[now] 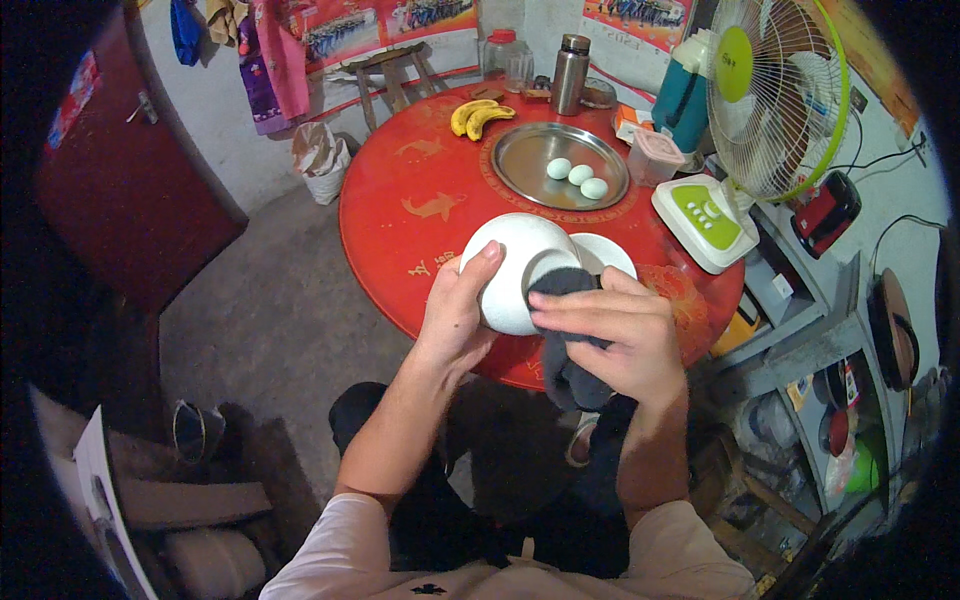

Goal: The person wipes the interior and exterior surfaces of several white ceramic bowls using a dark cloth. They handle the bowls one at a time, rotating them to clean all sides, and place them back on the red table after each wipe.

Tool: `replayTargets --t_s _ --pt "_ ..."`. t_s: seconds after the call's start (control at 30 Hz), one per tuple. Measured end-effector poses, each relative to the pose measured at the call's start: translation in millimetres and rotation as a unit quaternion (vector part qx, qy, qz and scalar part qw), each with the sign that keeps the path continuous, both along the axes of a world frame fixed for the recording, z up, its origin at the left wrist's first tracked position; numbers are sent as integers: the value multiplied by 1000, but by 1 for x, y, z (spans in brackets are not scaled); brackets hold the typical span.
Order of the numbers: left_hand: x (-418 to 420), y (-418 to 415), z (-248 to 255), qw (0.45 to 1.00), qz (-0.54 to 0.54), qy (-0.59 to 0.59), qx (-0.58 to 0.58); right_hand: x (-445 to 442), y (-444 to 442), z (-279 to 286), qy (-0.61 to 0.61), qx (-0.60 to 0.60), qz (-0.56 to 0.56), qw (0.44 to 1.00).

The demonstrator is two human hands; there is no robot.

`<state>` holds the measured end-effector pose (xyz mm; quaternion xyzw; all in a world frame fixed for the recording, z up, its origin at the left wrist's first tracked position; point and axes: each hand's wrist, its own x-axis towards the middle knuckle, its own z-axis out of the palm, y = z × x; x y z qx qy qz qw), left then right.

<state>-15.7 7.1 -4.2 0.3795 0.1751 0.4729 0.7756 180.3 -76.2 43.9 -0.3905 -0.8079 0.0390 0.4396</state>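
A white bowl, turned with its foot ring towards me, is gripped at its left side by my left hand. The thumb lies across the outer wall. My right hand presses a dark grey cloth against the bowl's foot; the rest of the cloth hangs below the fingers. Behind the bowl, partly hidden, is another white dish on the round red table. Farther back, a round metal tray carries three pale eggs.
Bananas lie left of the tray. A steel flask, a lidded plastic container and a teal thermos stand behind. An electric fan occupies the table's right edge. Grey shelving stands at the right, a white sack at the left.
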Motion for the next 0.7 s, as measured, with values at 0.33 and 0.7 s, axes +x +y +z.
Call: replayTargets --t_s 0.33,0.7 --pt "6 -3 -7 1000 -10 5 22 -4 -5 0 -3 46 -27 999" --pt "-24 -1 -4 978 16 52 199 29 -20 16 315 -69 -95 942"
